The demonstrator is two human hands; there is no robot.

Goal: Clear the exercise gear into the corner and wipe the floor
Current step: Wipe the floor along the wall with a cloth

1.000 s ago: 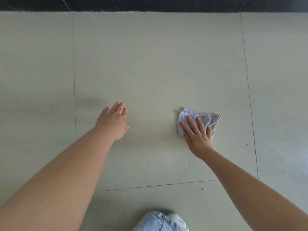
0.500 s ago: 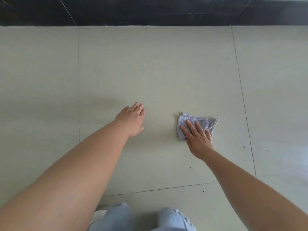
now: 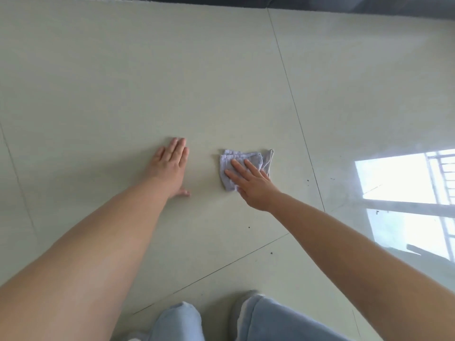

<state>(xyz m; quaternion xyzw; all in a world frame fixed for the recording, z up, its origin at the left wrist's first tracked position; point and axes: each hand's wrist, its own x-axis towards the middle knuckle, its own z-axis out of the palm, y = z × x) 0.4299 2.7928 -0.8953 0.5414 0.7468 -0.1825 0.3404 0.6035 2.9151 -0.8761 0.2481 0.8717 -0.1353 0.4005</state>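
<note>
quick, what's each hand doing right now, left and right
Left hand: open, fingers straight, flat on the bare floor, holding nothing.
Right hand: open, straight fingers pressing the folded cloth onto the floor.

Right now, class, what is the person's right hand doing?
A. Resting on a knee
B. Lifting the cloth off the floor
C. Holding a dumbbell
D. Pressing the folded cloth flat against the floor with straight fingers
D: the right hand lies with straight fingers on the folded grey cloth, which is flat on the tiled floor.

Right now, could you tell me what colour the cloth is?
Pale lilac-grey cloth, head view.
</note>
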